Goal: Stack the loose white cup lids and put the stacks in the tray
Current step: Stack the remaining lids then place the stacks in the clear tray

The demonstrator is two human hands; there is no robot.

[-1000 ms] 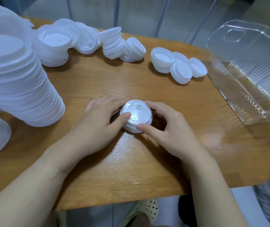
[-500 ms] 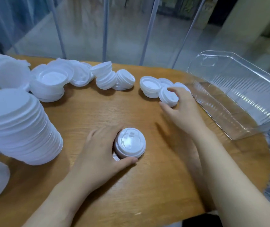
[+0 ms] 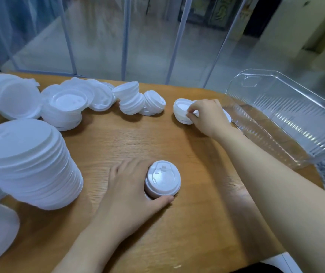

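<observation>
While I watched head view, left hand (image 3: 126, 196) lay on table (image 3: 207, 223), fingers loosely spread, thumb and palm cupping small lid stack (image 3: 162, 179) from left and front. Right hand (image 3: 207, 117) reached far, fingers curled, pinching lid hidden under fingertips, just beside upturned lid (image 3: 181, 112). Clear tray (image 3: 288, 113) stood right of that hand, near it. Tall lid stack (image 3: 27, 164) stood left; loose lids (image 3: 98, 101) lay scattered along far edge, well apart from left hand.

We find bare wooden table (image 3: 138, 142) mid-surface; lid stacks (image 3: 29, 164) block the left, clear tray (image 3: 288, 119) the right.
</observation>
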